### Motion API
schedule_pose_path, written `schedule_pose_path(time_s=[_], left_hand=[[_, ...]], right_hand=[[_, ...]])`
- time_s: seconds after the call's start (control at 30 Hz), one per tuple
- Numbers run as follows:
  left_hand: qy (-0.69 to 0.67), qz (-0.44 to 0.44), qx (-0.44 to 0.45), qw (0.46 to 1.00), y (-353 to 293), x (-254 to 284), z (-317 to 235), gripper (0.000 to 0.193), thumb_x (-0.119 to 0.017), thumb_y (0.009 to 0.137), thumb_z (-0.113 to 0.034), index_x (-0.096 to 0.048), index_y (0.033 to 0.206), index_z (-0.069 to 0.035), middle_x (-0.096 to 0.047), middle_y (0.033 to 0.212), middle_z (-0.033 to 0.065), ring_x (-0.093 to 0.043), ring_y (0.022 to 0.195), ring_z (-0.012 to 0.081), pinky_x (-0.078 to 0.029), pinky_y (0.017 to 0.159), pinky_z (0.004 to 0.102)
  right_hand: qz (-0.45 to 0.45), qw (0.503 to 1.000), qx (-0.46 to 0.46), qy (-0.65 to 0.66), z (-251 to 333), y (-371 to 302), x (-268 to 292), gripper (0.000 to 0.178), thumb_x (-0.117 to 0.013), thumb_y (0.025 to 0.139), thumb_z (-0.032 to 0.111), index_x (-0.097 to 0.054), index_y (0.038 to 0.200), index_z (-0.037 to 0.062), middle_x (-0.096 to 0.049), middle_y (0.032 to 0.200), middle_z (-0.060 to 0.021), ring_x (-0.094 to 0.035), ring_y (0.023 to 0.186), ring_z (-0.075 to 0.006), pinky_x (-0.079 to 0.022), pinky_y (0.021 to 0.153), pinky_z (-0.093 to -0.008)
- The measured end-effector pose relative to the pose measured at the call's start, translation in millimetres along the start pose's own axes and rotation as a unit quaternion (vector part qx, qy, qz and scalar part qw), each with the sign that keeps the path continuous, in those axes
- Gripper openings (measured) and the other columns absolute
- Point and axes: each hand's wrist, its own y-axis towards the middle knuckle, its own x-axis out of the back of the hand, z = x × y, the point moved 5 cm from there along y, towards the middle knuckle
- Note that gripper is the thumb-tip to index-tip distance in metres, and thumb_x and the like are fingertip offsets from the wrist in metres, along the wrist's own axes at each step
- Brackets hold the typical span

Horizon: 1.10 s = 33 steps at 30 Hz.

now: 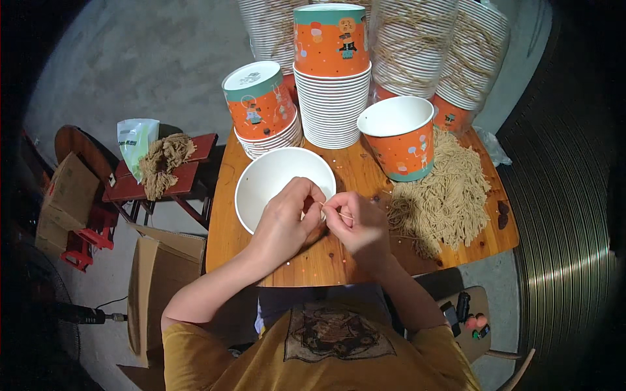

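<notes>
1. Wooden desk (pixel 339 260) carries everything we handle; we sit at its near edge.
2. Our left hand (pixel 287 218) is closed, fingers pinched on the near rim of the white bowl (pixel 270 179), which lies open side up at the desk's front left.
3. Our right hand (pixel 358 225) is closed too, pinching a thin string (pixel 336 212) that runs from its fingertips to the left hand at the bowl rim.
4. Both hands almost touch, just beside the bowl.
5. String pile (pixel 447 195), tan, spreads over the desk's right side, near our right hand.
6. Orange cup (pixel 399 137) stands upright and open behind the right hand, touching the pile.
7. Cup stack (pixel 331 85), white rims with an orange one on top, stands at the back centre; a shorter, tilted stack (pixel 262 111) is left of it.
8. Wrapped stacks (pixel 443 52) stand at the back right.
9. Red stool (pixel 176 176) left of the desk holds a fibre bundle (pixel 163 159) and a bag (pixel 135 143).
10. Cardboard boxes (pixel 153 280) sit on the floor at left.
</notes>
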Motion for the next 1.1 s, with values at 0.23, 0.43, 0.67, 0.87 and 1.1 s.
schedule_pose_path(time_s=[0.23,0.43,0.67,0.87,1.1], left_hand=[[-0.146,0.041,0.085,0.985,2,-7,22,0.008,-0.057,0.082,-0.002,-0.051,0.087,-0.002,-0.055,0.079,0.0047,-0.051,0.071,0.0116,-0.043,0.067,0.0256],[-0.248,0.089,0.146,0.954,7,-10,32,0.021,-0.058,0.081,0.005,-0.047,0.096,-0.006,-0.05,0.089,-0.0009,-0.05,0.084,0.0067,-0.041,0.077,0.0213],[-0.32,0.08,0.225,0.917,7,-10,30,0.022,-0.06,0.079,0.005,-0.048,0.095,-0.004,-0.053,0.089,0.0016,-0.052,0.085,0.0085,-0.043,0.077,0.0213],[-0.406,0.109,0.254,0.871,6,-15,38,0.019,-0.062,0.083,0.002,-0.049,0.096,-0.003,-0.057,0.091,0.0048,-0.056,0.083,0.0107,-0.047,0.076,0.0222],[-0.385,0.113,0.258,0.879,9,-14,37,0.017,-0.063,0.084,-0.001,-0.05,0.093,-0.001,-0.056,0.087,0.0041,-0.056,0.077,0.0103,-0.048,0.07,0.0208]], right_hand=[[0.014,0.993,-0.061,0.097,-12,-5,-5,0.013,-0.066,0.08,0.001,-0.056,0.086,0.0038,-0.048,0.061,0.0018,-0.042,0.052,-0.0026,-0.036,0.046,-0.022],[0.002,0.988,-0.085,0.13,-12,-4,-4,0.009,-0.063,0.083,0.002,-0.055,0.087,0.0031,-0.052,0.063,-0.0001,-0.047,0.054,-0.0056,-0.04,0.049,-0.0237],[0.0,0.985,-0.088,0.146,-23,-8,-7,0.008,-0.062,0.083,0.002,-0.056,0.087,0.0025,-0.056,0.065,-0.0031,-0.053,0.056,-0.0098,-0.043,0.052,-0.0257],[0.004,0.99,-0.073,0.118,-25,-8,-4,0.01,-0.063,0.082,0.001,-0.055,0.086,0.0032,-0.054,0.064,-0.0013,-0.051,0.052,-0.0093,-0.04,0.047,-0.0269],[-0.012,0.999,0.032,0.012,-6,3,6,0.017,-0.065,0.078,-0.002,-0.057,0.091,0.0066,-0.052,0.066,-0.0045,-0.052,0.052,-0.015,-0.04,0.046,-0.0286]])
